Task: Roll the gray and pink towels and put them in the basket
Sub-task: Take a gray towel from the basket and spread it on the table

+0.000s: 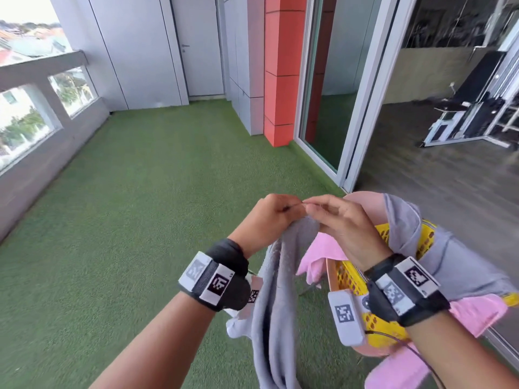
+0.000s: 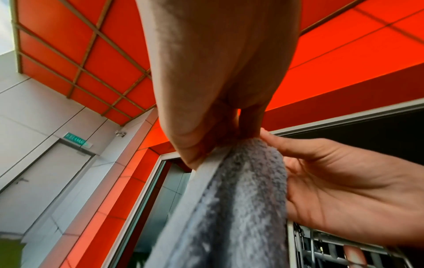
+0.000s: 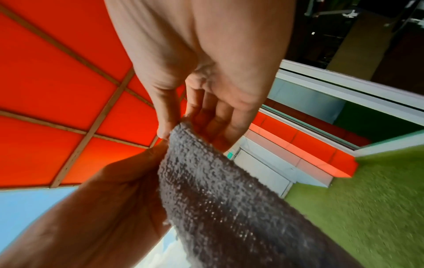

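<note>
A gray towel (image 1: 276, 290) hangs down in front of me, gathered into a long strip. My left hand (image 1: 292, 213) and right hand (image 1: 313, 209) meet at its top edge, and both pinch it there. In the left wrist view, my left hand (image 2: 218, 145) nips the gray towel (image 2: 241, 199) between thumb and fingers. The right wrist view has my right hand (image 3: 181, 127) pinching a corner of the gray towel (image 3: 218, 190). A yellow basket (image 1: 351, 276) stands at the lower right. A pink towel (image 1: 317, 259) and a second gray towel (image 1: 407, 228) lie draped over it.
Green artificial turf (image 1: 140, 206) covers the balcony floor. A low wall with windows (image 1: 42, 122) runs along the left. A red pillar (image 1: 280, 80) and a sliding glass door (image 1: 351, 108) stand ahead on the right, with gym equipment (image 1: 471, 113) inside.
</note>
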### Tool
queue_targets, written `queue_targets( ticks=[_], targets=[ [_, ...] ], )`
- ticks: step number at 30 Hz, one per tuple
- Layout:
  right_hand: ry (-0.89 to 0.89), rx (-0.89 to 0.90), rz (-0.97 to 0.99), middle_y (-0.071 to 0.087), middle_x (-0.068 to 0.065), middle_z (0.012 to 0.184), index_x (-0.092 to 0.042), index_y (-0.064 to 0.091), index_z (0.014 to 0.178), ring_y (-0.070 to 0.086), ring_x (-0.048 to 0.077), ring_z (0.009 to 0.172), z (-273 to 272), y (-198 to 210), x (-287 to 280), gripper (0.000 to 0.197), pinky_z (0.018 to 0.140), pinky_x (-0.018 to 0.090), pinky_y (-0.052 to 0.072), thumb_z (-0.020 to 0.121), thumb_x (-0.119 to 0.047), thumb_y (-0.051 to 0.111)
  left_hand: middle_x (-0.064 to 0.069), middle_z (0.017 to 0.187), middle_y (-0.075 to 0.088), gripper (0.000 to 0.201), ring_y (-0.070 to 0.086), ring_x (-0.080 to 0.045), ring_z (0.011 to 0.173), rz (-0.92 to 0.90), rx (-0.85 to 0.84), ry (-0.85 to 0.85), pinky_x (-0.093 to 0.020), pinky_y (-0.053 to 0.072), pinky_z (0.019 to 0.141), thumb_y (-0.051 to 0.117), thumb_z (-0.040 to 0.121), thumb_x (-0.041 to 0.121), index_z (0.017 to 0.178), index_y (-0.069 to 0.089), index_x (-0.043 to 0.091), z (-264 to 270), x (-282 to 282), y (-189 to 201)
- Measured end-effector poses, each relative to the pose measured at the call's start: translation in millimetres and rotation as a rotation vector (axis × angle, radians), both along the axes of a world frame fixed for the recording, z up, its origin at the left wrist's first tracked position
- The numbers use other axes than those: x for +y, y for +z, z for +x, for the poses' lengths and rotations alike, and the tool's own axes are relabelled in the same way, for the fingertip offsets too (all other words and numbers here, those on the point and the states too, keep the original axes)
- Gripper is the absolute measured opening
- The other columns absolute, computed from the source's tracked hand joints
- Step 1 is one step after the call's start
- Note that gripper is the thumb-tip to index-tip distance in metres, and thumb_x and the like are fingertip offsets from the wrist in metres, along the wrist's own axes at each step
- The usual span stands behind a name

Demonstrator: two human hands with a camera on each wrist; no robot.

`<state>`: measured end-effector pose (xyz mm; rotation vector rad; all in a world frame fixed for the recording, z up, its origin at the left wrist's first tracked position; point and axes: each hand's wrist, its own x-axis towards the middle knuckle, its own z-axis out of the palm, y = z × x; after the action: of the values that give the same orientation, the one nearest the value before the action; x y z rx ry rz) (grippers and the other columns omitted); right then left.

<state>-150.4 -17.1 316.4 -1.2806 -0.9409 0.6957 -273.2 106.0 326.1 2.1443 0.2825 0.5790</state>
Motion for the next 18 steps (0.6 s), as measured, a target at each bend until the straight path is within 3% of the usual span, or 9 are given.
queue_targets(
  ticks=[3, 6, 8, 10, 11, 13, 15, 17, 18],
  targets=[
    [-0.108, -0.112, 0.007, 0.073, 0.007, 0.088, -0.019, 0.076, 0.086, 0.062, 0.015, 0.083, 7, 10, 4, 0.009, 0.078, 0.033, 0.048, 0.085, -0.012, 0.069, 0.006, 0.062, 0.032, 0.035, 0.028, -0.011, 0.058, -0.095, -0.018, 0.013, -0.030, 0.024, 0.056, 0.053, 0.096, 0.025, 0.064, 0.044, 0.014, 1, -6, -4],
    [-0.277, -0.120, 0.103, 0.060, 0.012, 0.079, -0.023, 0.074, 0.090, 0.053, 0.023, 0.077, 33, 28, 8, 0.013, 0.073, 0.041, 0.043, 0.084, -0.013, 0.067, -0.002, 0.072, 0.036, 0.041, 0.033, -0.013, 0.067, -0.228, 0.003, -0.044, -0.032, 0.028, 0.062, 0.050, 0.095, 0.032, 0.074, 0.047, -0.003, -4, -18, -13],
    [-0.422, -0.124, 0.167, 0.049, 0.010, 0.073, -0.025, 0.072, 0.099, 0.044, 0.026, 0.069, 55, 40, 8, 0.018, 0.065, 0.040, 0.037, 0.085, -0.021, 0.061, -0.002, 0.073, 0.035, 0.041, 0.033, -0.014, 0.068, -0.281, 0.004, -0.057, -0.031, 0.027, 0.061, 0.049, 0.097, 0.031, 0.074, 0.045, -0.003, -11, -24, -21],
    [-0.477, -0.178, 0.154, 0.049, -0.004, 0.064, -0.023, 0.071, 0.101, 0.039, 0.019, 0.062, 60, 41, 5, 0.020, 0.060, 0.031, 0.034, 0.092, -0.024, 0.054, -0.003, 0.071, 0.034, 0.041, 0.031, -0.015, 0.065, -0.309, -0.006, -0.003, -0.033, 0.024, 0.058, 0.050, 0.097, 0.032, 0.072, 0.045, 0.000, -13, -23, -23],
    [-0.402, -0.240, 0.073, 0.049, -0.009, 0.061, -0.020, 0.072, 0.097, 0.039, 0.012, 0.060, 51, 37, 3, 0.022, 0.058, 0.026, 0.032, 0.096, -0.030, 0.052, -0.003, 0.070, 0.034, 0.040, 0.032, -0.015, 0.064, -0.316, -0.014, 0.037, -0.033, 0.025, 0.058, 0.050, 0.098, 0.032, 0.072, 0.045, 0.002, -13, -20, -22],
    [-0.050, -0.364, -0.199, 0.044, -0.002, 0.058, -0.008, 0.066, 0.074, 0.036, 0.011, 0.057, 21, 19, -3, 0.046, 0.051, 0.024, 0.026, 0.092, -0.049, 0.055, -0.003, 0.069, 0.037, 0.037, 0.034, -0.015, 0.062, -0.345, -0.028, 0.081, -0.030, 0.027, 0.055, 0.052, 0.098, 0.028, 0.072, 0.047, 0.001, -11, -16, -21],
    [0.224, -0.437, -0.380, 0.039, 0.000, 0.050, -0.001, 0.050, 0.062, 0.034, 0.008, 0.048, -5, 11, -13, 0.051, 0.045, 0.022, 0.021, 0.086, -0.044, 0.062, -0.006, 0.068, 0.040, 0.033, 0.034, -0.018, 0.062, -0.419, -0.019, 0.020, -0.030, 0.027, 0.052, 0.054, 0.097, 0.026, 0.074, 0.051, 0.002, -10, -14, -20],
    [0.235, -0.378, -0.317, 0.053, -0.002, 0.050, 0.001, 0.057, 0.068, 0.044, 0.002, 0.047, -2, 10, -19, 0.038, 0.048, 0.014, 0.031, 0.089, -0.031, 0.060, -0.011, 0.073, 0.045, 0.044, 0.037, -0.022, 0.067, -0.501, -0.002, -0.085, -0.035, 0.028, 0.057, 0.056, 0.095, 0.034, 0.079, 0.051, -0.006, -10, -17, -26],
    [0.157, -0.298, -0.257, 0.061, 0.000, 0.060, -0.001, 0.063, 0.074, 0.053, 0.004, 0.057, 7, 15, -21, 0.034, 0.057, 0.015, 0.039, 0.089, -0.031, 0.061, -0.013, 0.078, 0.049, 0.055, 0.042, -0.025, 0.073, -0.542, 0.006, -0.120, -0.038, 0.031, 0.062, 0.056, 0.093, 0.041, 0.085, 0.050, -0.012, -11, -19, -29]
  ],
)
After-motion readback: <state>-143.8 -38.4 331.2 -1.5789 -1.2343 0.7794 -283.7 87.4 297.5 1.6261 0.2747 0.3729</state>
